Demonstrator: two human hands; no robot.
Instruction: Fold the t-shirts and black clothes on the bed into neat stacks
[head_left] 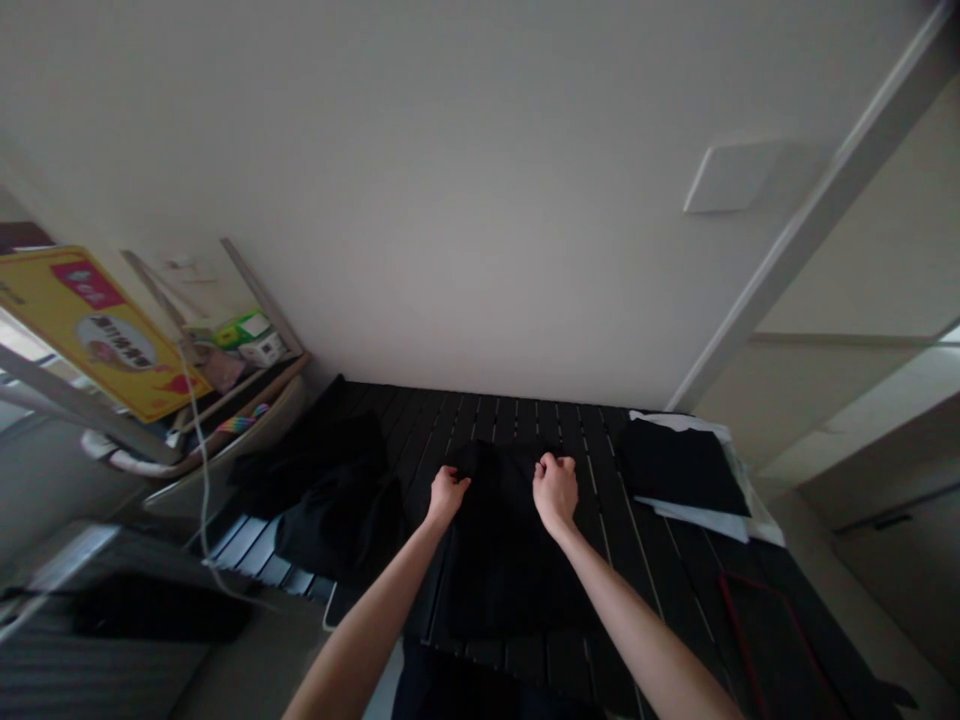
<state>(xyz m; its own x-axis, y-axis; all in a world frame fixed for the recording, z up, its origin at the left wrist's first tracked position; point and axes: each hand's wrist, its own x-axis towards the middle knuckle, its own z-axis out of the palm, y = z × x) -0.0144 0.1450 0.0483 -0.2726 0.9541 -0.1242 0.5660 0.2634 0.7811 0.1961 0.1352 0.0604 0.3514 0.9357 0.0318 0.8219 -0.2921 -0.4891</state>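
Observation:
A black garment (506, 565) lies spread flat on a dark slatted table (480, 425). My left hand (448, 496) rests at its upper left edge, and my right hand (556, 491) is at its upper right edge. The fingers of both hands are curled and pinch the black cloth. To the left, a heap of black clothing (326, 490) touches the garment's side. A folded black cloth (677, 465) lies on a white sheet (694, 520) to the right.
A white wall (480, 200) rises behind the table. A yellow placard (97, 330) and a rack of small boxes stand at the left, with a white cable (201, 490) hanging there. A red-edged dark frame (772, 650) lies on the table's lower right.

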